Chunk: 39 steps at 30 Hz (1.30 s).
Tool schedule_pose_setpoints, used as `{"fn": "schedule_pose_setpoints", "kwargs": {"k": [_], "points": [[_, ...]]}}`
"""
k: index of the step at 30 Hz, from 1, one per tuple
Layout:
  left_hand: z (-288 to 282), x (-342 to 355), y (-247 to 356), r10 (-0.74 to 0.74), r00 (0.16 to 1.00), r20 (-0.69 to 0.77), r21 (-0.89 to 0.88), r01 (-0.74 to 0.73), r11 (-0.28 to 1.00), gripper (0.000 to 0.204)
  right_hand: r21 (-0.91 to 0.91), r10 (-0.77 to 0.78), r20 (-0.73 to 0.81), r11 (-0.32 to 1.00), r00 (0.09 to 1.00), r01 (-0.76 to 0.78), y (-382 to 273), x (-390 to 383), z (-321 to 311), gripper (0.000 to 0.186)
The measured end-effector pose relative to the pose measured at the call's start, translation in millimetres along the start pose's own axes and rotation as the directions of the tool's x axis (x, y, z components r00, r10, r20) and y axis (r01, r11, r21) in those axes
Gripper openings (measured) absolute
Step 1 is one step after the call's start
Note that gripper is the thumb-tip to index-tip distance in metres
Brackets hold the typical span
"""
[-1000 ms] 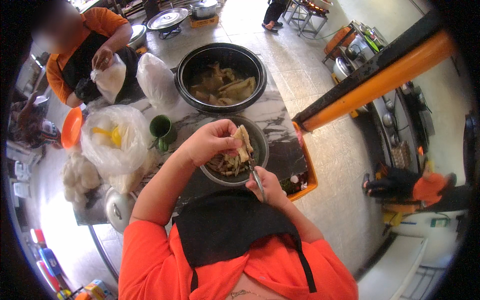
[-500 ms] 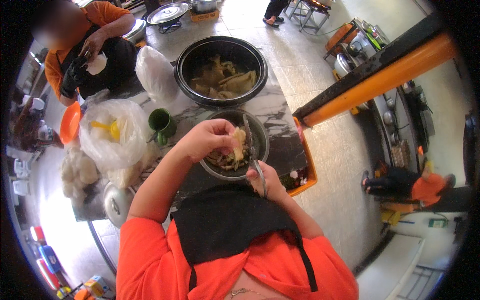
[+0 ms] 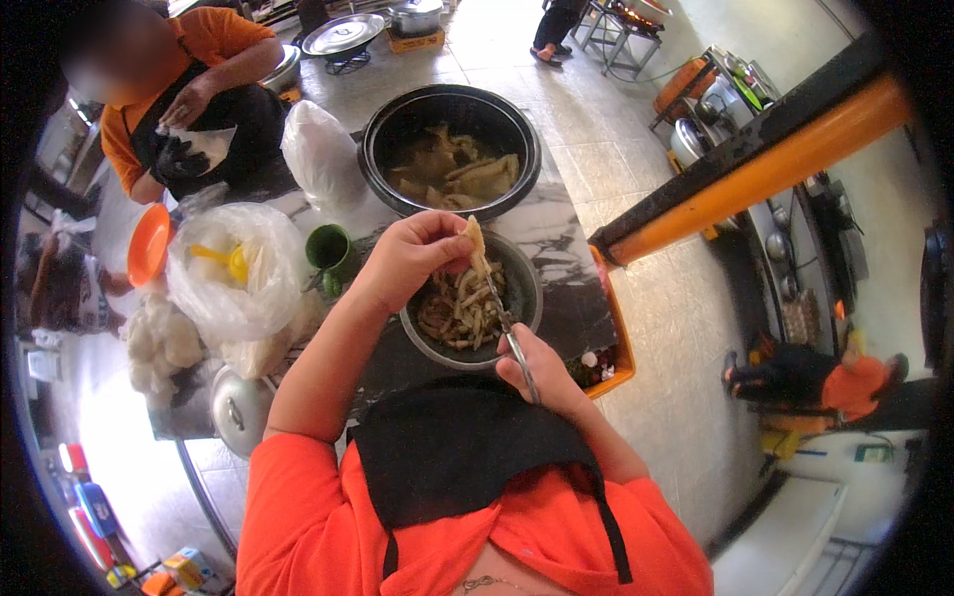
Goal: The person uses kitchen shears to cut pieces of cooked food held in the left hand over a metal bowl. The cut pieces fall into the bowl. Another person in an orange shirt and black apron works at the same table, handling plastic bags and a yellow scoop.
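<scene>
My left hand [image 3: 415, 260] pinches a pale, yellowish strip of what looks like tripe or similar offal [image 3: 477, 246] over a grey metal bowl [image 3: 530, 310]. Scissors [image 3: 505, 320] are gripped in my right hand [image 3: 545, 377], their blades pointing up and away from me against the lower part of the strip. Small cut strips [image 3: 462, 310] cover part of the bowl's bottom. Just beyond the bowl, a large black pot [image 3: 370, 169] holds bigger pale pieces [image 3: 477, 177] in cloudy liquid.
Left of the bowl stand a green mug [image 3: 328, 247], a clear plastic bag [image 3: 234, 303] with a yellow scoop, and a white bag [image 3: 318, 164]. A pot lid [image 3: 241, 409] lies near the table's left edge. Across the table, a co-worker [image 3: 214, 89] handles something white. An orange-edged crate [image 3: 618, 368] adjoins the table's right side.
The scissors have shifted down slightly, with their blades now closer together on the strip. My left hand has risen a little with the strip. More cut pieces show in the bowl.
</scene>
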<state>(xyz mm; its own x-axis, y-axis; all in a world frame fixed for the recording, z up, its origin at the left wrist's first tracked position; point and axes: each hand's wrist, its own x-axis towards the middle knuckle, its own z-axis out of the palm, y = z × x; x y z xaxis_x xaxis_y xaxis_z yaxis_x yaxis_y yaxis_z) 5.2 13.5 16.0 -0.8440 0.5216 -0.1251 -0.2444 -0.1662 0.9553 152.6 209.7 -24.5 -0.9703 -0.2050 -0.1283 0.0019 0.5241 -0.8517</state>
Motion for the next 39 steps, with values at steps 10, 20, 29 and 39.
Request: {"fn": "schedule_pose_setpoints", "kwargs": {"k": [10, 20, 29, 39], "points": [[3.3, 0.8, 1.5, 0.009, 1.0, 0.021, -0.031, -0.009, 0.999, 0.012, 0.003, 0.035, 0.0, 0.999, 0.999, -0.035, 3.3, -1.6, 2.5, 0.06], [-0.9, -0.9, 6.6, -0.022, 0.998, 0.055, -0.069, 0.025, 0.997, 0.013, 0.075, 0.071, -0.027, 0.995, 0.997, -0.069, 0.6, -3.1, 4.0, 0.046], [-1.9, -8.1, 10.7, -0.025, 0.991, 0.13, 0.103, 0.012, 0.995, 0.041, -0.019, 0.042, -0.024, 0.999, 0.999, -0.043, -0.5, -4.6, 6.0, 0.063], [4.9, -18.7, 22.3, -0.038, 0.983, 0.181, 0.134, 0.014, 0.991, 0.066, 0.071, 0.058, -0.044, 0.996, 0.997, -0.055, -7.6, -8.4, 6.0, 0.055]]}}
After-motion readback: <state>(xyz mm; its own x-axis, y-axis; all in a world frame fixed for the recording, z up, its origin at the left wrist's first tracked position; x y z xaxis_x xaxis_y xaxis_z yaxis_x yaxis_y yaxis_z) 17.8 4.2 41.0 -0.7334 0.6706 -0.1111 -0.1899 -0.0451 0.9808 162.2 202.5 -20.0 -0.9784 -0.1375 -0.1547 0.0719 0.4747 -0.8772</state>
